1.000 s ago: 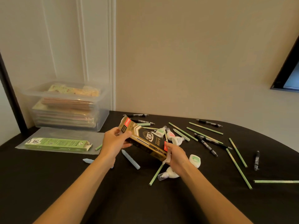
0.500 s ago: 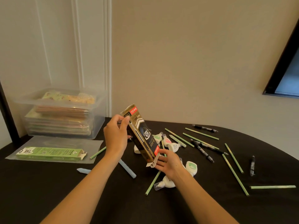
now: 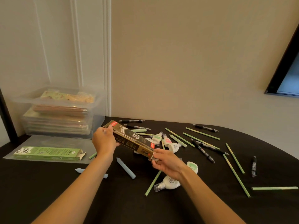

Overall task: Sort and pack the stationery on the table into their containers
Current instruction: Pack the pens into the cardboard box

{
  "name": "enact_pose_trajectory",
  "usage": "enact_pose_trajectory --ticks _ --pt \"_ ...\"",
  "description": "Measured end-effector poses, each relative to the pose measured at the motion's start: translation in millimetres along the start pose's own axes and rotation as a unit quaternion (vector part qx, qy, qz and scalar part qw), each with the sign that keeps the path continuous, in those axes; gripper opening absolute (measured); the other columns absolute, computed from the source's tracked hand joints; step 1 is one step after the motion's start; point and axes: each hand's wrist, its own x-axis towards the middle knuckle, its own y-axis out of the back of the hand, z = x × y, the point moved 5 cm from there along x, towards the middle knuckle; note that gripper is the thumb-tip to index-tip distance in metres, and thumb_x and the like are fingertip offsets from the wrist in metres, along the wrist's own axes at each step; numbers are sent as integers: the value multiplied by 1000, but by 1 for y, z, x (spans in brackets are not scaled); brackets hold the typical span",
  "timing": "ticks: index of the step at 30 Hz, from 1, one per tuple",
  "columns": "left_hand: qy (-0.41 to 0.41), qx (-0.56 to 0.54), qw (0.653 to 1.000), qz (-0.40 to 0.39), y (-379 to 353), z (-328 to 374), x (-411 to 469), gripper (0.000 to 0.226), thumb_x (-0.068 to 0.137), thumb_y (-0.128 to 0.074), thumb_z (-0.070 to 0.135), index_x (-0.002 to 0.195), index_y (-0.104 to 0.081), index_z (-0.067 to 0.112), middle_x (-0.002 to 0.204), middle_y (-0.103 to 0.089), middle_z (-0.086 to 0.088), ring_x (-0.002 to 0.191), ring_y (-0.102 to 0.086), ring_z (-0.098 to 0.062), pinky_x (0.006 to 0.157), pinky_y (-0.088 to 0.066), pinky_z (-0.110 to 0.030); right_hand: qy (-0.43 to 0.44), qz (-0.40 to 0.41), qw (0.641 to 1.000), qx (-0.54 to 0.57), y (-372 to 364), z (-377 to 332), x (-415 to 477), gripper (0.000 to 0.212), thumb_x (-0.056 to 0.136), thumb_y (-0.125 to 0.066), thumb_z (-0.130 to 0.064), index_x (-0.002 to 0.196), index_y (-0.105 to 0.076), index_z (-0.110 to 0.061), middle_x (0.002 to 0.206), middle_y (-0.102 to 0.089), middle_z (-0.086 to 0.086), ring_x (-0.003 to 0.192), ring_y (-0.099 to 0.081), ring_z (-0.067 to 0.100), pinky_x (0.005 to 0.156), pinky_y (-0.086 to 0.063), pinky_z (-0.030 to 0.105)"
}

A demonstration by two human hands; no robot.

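Tipped steeply on end half a second ago, the black-and-gold cardboard pen box (image 3: 134, 141) now lies at a shallow slant above the black table (image 3: 48, 191), its far end up to the left and its near end down to the right. Left hand (image 3: 104, 141) is curled round the far end, thumb on the top face; right hand (image 3: 166, 164) pinches the near end, where a flap seems to sit, though whether that end is fully open is hard to tell. Both hands are clamped on the box, which is held clear of the table. Below and to the right lie the loose items: black click pens (image 3: 203, 150), thin pale-green pencils (image 3: 235, 174), white correction-tape dispensers (image 3: 169, 184) and pale-blue chalk-like sticks (image 3: 126, 168). A green cardboard carton (image 3: 48, 152) with its end flap open rests to the left, in front of a clear plastic tub (image 3: 61, 110). The step in hand looks like readying this box to take the pens; no pen appears to be packed yet, so the task seems near its start. Next the right hand would need to free the flap, let go, and gather a pen while the left keeps the mouth turned toward it.
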Motion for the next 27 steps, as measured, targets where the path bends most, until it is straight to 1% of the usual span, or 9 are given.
enact_pose_trajectory --ticks 4,7,10,14,17,20,22,25,27 --pt "3 -1 1000 -3 0 -4 -1 15 96 -46 20 97 -52 6 106 -61 -20 98 -63 -30 55 -53 -31 8 22 989 -144 5 -1 5 22 93 -51 -6 114 -56 -8 98 -58 10 62 -51 7 55 -48 15" --pt "3 -12 1000 2 0 -4 -1 15 96 -47 19 97 -53 6 107 -61 -19 99 -63 -30 56 -53 -30 15 14 986 -165 5 -7 3 20 94 -50 -10 112 -58 -5 89 -56 7 61 -50 7 53 -46 14" --pt "0 -28 1000 4 -1 -2 -2 13 96 -46 18 96 -52 7 108 -61 -19 99 -63 -30 59 -53 -31 35 24 985 -165 7 -13 1 17 95 -48 -10 107 -58 -4 86 -56 7 60 -53 7 53 -47 14" --pt "-14 -17 1000 4 -2 -1 -5 13 97 -46 19 95 -51 7 102 -60 -13 97 -62 -26 59 -53 -29 31 22 988 -149 7 -9 1 15 94 -50 -6 107 -58 -6 97 -58 9 63 -57 8 57 -51 16" --pt "-19 -18 1000 11 -1 -2 -6 12 96 -47 18 94 -51 7 100 -59 -13 96 -61 -25 63 -54 -32 19 19 988 -155 6 -8 0 11 94 -50 -4 99 -58 -7 93 -59 8 62 -57 7 58 -51 17" --pt "-34 -6 999 33 4 -2 -3 14 96 -46 20 88 -49 8 102 -60 -16 98 -61 -27 70 -56 -39 22 46 988 -147 13 -12 -2 9 94 -50 -7 89 -57 -8 88 -60 6 65 -62 8 63 -53 19" --pt "-43 -4 999 30 4 0 -3 15 96 -46 20 87 -47 9 105 -60 -17 99 -61 -27 71 -56 -39 25 59 991 -121 18 -12 -3 9 94 -50 -5 91 -58 -6 89 -61 7 71 -64 10 65 -54 19" --pt "-62 -1 998 23 0 4 -8 15 97 -45 20 87 -47 9 108 -58 -17 100 -60 -27 69 -55 -36 23 53 995 -86 19 -10 -3 10 93 -52 -4 95 -61 -2 90 -61 8 72 -59 9 66 -52 19" --pt "-79 7 997 17 -1 7 -11 18 97 -44 22 83 -46 11 104 -58 -16 99 -60 -27 76 -56 -42 19 71 995 -74 21 -10 -3 7 92 -53 -3 93 -60 -2 89 -58 9 69 -54 8 63 -50 18"
